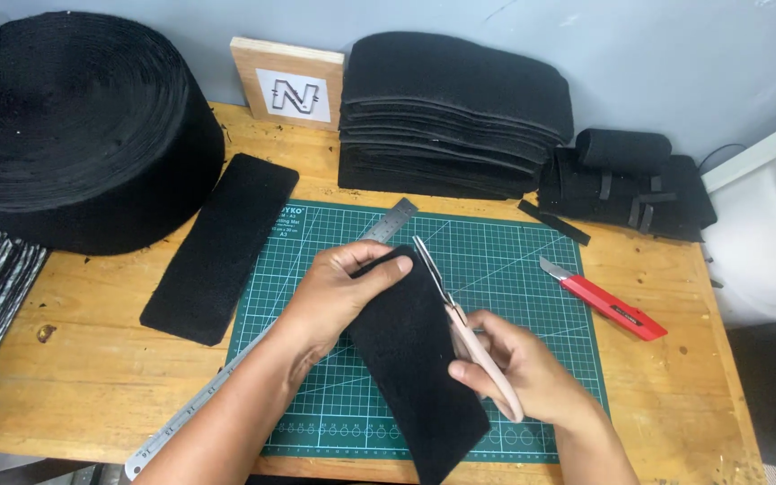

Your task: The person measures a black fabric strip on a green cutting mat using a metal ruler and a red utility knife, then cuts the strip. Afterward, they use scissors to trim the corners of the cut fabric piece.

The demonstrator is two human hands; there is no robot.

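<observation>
Hands [343, 292] gripping strip [415, 359], scissors [460, 328].

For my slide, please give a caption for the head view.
Scissors in right hand trim black felt strip held by left hand.

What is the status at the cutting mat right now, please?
Left hand grips black fabric strip. Right hand holds pink scissors, blades at strip's top edge. Nothing obstructing.

Bare counter [92, 359] is left open at the front left and right of the green mat [532, 269]. The back is blocked by a large black roll [74, 126], stacked black pads [451, 117] and a red knife [608, 305]; a steel ruler [199, 404] crosses the left.
</observation>
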